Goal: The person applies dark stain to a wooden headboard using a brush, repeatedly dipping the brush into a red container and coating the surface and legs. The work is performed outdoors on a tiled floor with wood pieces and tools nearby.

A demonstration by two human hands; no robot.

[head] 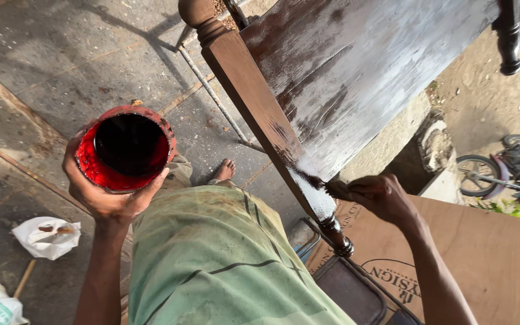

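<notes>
My left hand (pixel 105 195) holds up a red-stained can (pixel 125 147) with dark liquid inside, to the left of my body. Gripped in my right hand (pixel 380 195) is a brush (pixel 331 187), its bristles pressed against the lower edge of a dark brown wooden panel (pixel 356 66). The panel looks wet and glossy, with a turned post (pixel 254 96) along its left side. My green garment (pixel 212 259) fills the bottom centre.
A stone-paved floor (pixel 43 66) lies to the left, with a white bag (pixel 49 238) on it. My bare foot (pixel 225 170) shows below the post. A plywood sheet (pixel 501 253) lies at the right. A parked motorbike (pixel 507 168) stands at the far right.
</notes>
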